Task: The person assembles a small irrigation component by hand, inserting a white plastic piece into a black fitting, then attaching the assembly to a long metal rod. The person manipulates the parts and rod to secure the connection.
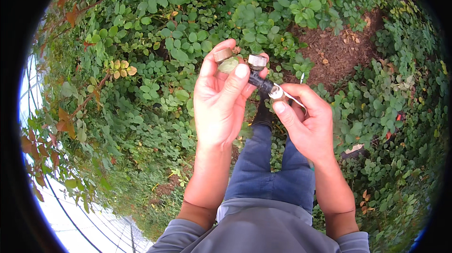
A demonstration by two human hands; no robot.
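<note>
My left hand [220,95] is raised at mid-frame, its thumb pressed on a small black fitting [260,82] with a ridged silver cap [257,61] at its upper end. Also in the left fingers is a ridged, brownish metal cap [223,54] with a pale green, rounded piece [228,65] below it; whether it joins the black fitting is hidden by the thumb. My right hand [308,123] pinches the fitting's white lower end [277,93] between thumb and index finger. A thin white strip [295,100] curves from there over the right fingers.
Leafy green shrubs [141,88] surround me on all sides. Bare brown soil [336,53] shows at the upper right. Thorny-looking reddish stems [89,96] reach in at left. My legs in blue jeans [254,170] stand among the plants. A pale structure [80,217] curves at lower left.
</note>
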